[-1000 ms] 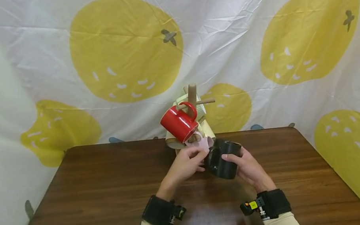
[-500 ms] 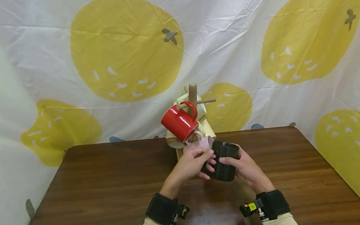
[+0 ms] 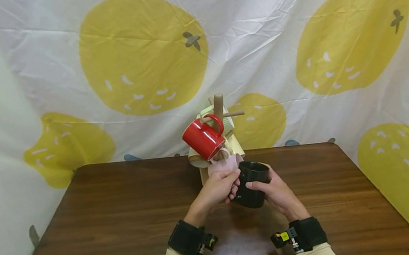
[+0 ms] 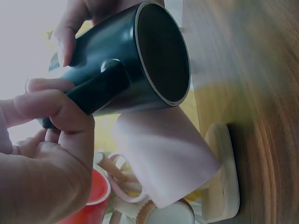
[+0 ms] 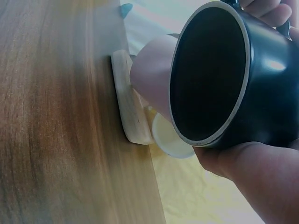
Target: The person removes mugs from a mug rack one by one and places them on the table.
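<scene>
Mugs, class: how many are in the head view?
At least 5: black mug, held in front; red mug, green mug, pink mug, pale yellow mug on the stand. A sixth may be partly hidden.

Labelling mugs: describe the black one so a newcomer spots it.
On the brown table, find the wooden mug rack near the far edge. Just in front, the left hand and right hand hold the black mug. It's the only dark mug, and held, while the red mug and pink mug hang on the rack.
</scene>
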`<state>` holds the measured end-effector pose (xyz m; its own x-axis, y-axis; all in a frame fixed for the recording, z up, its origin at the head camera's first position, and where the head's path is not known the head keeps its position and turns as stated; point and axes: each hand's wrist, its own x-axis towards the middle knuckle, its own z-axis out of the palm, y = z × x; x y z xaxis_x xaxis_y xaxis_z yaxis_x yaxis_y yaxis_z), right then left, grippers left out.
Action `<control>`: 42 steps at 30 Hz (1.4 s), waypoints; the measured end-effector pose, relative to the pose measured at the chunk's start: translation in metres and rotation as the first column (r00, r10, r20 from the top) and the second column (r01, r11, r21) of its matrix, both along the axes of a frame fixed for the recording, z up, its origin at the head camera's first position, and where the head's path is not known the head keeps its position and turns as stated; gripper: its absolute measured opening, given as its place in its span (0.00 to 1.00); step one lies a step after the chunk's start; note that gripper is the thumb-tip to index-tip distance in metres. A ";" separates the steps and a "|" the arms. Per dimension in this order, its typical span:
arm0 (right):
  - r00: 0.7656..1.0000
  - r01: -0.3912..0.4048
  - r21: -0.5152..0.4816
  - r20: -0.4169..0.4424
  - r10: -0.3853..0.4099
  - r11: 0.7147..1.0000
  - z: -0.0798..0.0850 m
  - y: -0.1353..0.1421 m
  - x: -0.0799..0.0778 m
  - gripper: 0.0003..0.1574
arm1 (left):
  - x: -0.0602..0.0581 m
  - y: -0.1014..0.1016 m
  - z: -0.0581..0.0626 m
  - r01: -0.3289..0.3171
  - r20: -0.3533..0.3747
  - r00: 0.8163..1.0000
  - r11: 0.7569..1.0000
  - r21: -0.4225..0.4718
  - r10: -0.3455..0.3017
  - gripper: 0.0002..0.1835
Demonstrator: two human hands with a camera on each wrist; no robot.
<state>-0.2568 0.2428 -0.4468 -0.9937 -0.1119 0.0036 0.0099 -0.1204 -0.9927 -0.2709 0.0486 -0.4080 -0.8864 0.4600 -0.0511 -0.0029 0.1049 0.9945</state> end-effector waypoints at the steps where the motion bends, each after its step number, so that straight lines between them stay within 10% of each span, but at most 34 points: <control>1: 1.000 0.000 0.004 0.002 0.000 1.000 0.000 0.000 0.000 0.38 | 0.000 0.000 -0.001 -0.004 0.009 1.000 1.000 -0.001 0.004 0.20; 42: 0.983 -0.147 -0.061 -0.123 0.139 0.987 -0.010 0.002 0.010 0.39 | 0.009 -0.033 -0.012 -0.019 0.034 0.999 0.998 0.068 0.017 0.20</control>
<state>-0.2473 0.2453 -0.4567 -0.9597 -0.2479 0.1323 -0.0845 -0.1945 -0.9773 -0.2618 0.0152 -0.4199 -0.8928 0.4476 -0.0498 -0.0372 0.0368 0.9986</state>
